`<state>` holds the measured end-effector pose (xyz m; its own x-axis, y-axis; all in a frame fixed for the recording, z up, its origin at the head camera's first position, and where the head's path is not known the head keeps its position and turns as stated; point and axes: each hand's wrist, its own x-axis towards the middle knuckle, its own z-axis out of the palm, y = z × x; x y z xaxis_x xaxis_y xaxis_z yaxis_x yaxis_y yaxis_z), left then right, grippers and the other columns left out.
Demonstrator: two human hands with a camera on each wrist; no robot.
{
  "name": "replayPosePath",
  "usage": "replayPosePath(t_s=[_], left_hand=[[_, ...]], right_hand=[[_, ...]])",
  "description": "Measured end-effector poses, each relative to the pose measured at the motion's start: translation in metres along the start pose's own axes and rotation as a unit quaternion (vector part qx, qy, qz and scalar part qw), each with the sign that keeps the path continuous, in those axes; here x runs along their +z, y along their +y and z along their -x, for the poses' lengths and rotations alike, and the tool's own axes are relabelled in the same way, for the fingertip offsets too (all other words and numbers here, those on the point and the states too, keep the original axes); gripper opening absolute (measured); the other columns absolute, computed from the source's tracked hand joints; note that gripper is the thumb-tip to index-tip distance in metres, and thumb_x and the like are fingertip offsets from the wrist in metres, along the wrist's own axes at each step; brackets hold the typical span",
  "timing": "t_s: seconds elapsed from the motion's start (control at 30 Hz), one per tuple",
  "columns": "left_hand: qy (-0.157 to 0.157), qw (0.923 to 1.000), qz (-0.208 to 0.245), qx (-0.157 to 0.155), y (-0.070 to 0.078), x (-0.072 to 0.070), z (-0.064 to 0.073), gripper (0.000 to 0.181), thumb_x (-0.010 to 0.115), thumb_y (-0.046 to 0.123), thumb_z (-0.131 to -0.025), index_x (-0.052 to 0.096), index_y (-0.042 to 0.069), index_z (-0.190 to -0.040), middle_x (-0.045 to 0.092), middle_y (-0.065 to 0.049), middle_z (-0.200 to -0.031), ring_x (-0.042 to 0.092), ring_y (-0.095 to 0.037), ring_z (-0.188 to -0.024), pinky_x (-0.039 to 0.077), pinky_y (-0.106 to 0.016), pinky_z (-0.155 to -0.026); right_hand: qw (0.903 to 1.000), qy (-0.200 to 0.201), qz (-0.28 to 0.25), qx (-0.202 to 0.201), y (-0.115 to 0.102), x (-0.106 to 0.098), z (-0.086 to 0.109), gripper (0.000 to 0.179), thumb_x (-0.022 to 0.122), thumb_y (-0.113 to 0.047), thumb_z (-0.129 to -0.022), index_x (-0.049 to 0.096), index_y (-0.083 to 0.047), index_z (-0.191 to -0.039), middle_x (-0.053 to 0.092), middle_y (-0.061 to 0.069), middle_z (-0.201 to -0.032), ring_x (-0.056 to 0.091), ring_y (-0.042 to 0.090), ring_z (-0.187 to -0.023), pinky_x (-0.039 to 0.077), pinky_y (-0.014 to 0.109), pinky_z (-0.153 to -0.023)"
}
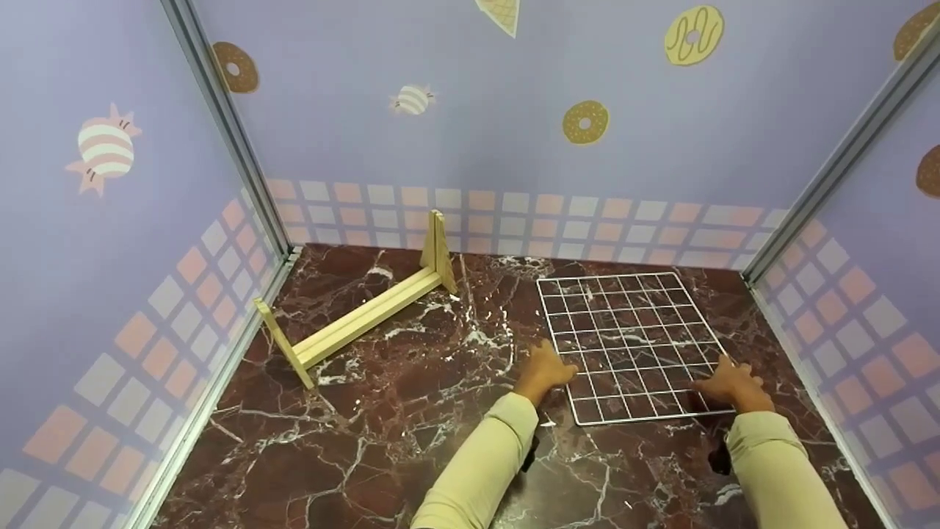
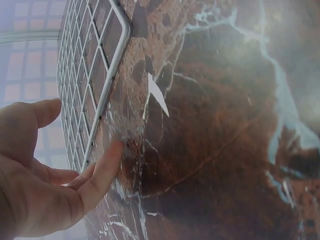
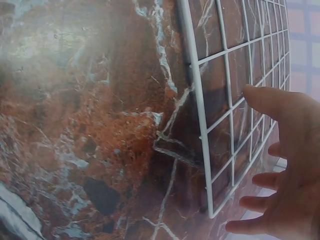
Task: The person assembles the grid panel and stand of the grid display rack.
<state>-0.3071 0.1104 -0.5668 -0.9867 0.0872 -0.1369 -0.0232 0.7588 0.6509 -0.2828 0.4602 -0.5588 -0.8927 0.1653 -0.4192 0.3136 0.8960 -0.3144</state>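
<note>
A white wire grid panel (image 1: 631, 344) lies on the dark red marbled surface at the right. My left hand (image 1: 545, 369) is at the panel's left edge, its thumb over the rim and its fingers spread outside it. In the left wrist view those fingers (image 2: 102, 172) are loosely bent around nothing. At the opposite edge is my right hand (image 1: 732, 383). The right wrist view shows its thumb (image 3: 267, 100) reaching over the wires and the other fingers extended outside the rim, with nothing gripped.
A pale wooden stand (image 1: 367, 316), two uprights joined by a long crossbar, sits to the left on the marbled surface (image 1: 411, 411). Low patterned walls (image 1: 514, 147) enclose the back and both sides, with grey metal strips (image 1: 235, 132) at the corners.
</note>
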Motion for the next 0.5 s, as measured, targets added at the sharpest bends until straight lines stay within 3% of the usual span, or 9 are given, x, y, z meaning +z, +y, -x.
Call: replayPosePath(t_s=[0.37, 0.5], left_hand=[[0.006, 1.0000, 0.001, -0.004, 0.000, 0.007, 0.003, 0.061, 0.075, 0.035, -0.083, 0.055, -0.004, -0.126, 0.058, -0.028, -0.126, 0.063, -0.038, -0.113, 0.056, -0.042, -0.098], [0.007, 0.9999, -0.015, 0.003, 0.002, 0.008, 0.004, 0.059, 0.074, 0.036, -0.083, 0.057, -0.004, -0.123, 0.059, -0.027, -0.125, 0.062, -0.037, -0.115, 0.056, -0.039, -0.099]], right_hand=[[0.9998, 0.004, 0.017, 0.008, 0.004, 0.010, -0.002, 0.108, 0.063, -0.052, -0.090, 0.006, 0.015, -0.153, 0.009, 0.058, -0.141, 0.016, 0.078, -0.128, 0.027, 0.084, -0.104], [0.9990, 0.002, 0.007, 0.044, 0.005, 0.013, -0.001, 0.113, 0.065, -0.055, -0.089, 0.001, 0.009, -0.155, 0.005, 0.056, -0.144, 0.012, 0.078, -0.130, 0.024, 0.085, -0.104]])
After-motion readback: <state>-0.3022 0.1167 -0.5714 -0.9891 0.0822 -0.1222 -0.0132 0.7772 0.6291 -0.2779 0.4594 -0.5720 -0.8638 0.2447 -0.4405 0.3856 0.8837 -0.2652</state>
